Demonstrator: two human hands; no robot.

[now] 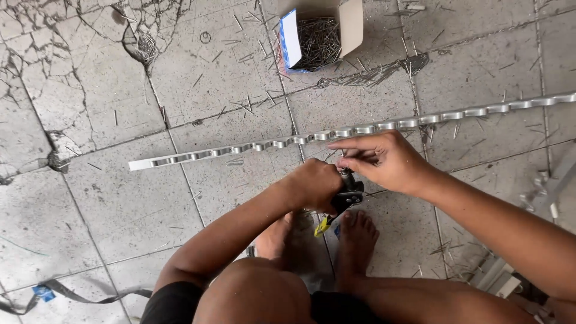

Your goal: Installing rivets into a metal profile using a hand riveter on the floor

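Observation:
My left hand [313,185] is closed around the handles of a black hand riveter [347,197] with yellow and blue grip ends, held above my bare feet. My right hand [379,159] pinches something small at the tool's head; the small piece is hidden by my fingertips. Just beyond both hands a long silver metal strip [252,147] with a row of scalloped notches lies across the floor, running from the left up to the right edge.
An open cardboard box [321,33] full of thin rivets or nails sits at the top centre. Loose pins lie scattered over the cracked grey floor tiles [108,198]. More metal pieces [543,189] lie at the right, a strap [72,295] at bottom left.

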